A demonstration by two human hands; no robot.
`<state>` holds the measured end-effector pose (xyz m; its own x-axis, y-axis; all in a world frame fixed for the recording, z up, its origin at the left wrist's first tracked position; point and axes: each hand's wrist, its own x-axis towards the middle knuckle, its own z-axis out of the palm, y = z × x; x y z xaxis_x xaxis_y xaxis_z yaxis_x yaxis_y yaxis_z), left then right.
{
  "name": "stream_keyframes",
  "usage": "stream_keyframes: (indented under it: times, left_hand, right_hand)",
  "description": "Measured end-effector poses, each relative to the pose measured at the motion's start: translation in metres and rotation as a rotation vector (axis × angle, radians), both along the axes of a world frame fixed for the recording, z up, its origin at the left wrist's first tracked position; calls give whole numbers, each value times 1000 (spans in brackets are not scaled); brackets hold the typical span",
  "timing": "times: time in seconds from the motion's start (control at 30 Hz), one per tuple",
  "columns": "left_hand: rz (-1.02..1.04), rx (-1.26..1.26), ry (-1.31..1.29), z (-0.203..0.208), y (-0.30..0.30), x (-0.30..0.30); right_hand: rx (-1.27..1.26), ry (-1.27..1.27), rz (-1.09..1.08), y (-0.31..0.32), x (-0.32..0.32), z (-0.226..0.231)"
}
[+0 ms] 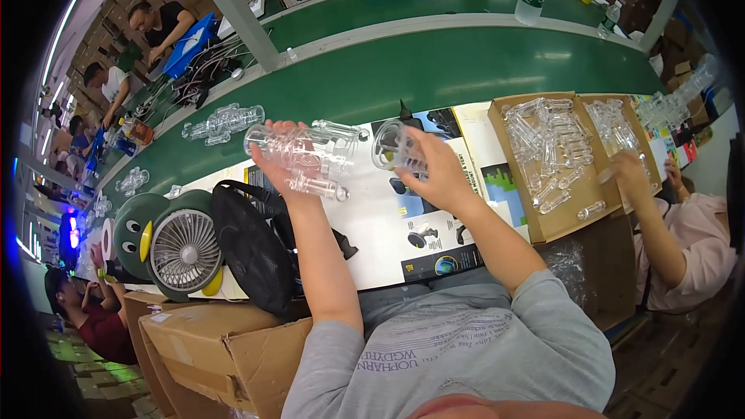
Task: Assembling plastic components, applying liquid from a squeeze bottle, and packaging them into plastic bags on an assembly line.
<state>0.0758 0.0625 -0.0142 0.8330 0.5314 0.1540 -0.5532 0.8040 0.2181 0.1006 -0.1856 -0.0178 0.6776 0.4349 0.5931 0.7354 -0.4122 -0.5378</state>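
Observation:
My left hand is closed from below around a clear plastic body, a wide ribbed cylinder with slimmer tubes along its sides. It is held tilted above the white bench surface. A short round clear plastic cup-like part sits in my right hand, gripped between thumb and fingers. A small gap separates this part from the body's right end. Beyond my left hand, a similar clear plastic assembly lies on the green belt.
To the right, a cardboard tray holds several clear tubes; another tray stands beside it. A co-worker's hand reaches there. A penguin-shaped fan and black mesh bag stand left. An open carton is below. Co-workers sit beyond the belt.

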Motion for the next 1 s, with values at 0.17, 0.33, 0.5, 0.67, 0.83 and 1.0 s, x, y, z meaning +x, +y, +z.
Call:
stream_keyframes:
  times: [0.17, 0.33, 0.5, 0.67, 0.83, 1.0]
  left_hand:
    - [39, 176, -157, 10, 0, -9]
    - [16, 318, -185, 21, -21, -12]
    - [0, 334, -221, 21, -25, -11]
    - [-3, 344, -235, 20, -25, -11]
    - [-15, 348, -271, 22, -28, -12]
    - [2, 369, -265, 25, -31, -14]
  right_hand:
    - [-147, 292, 99, 8, -8, -11]
    - [-174, 215, 141, 7, -13, -9]
    - [-134, 133, 120, 6, -12, -12]
    - [-150, 108, 110, 8, -13, -14]
    - [-101, 180, 166, 7, -13, -15]
    - [-123, 220, 182, 7, -11, -14]
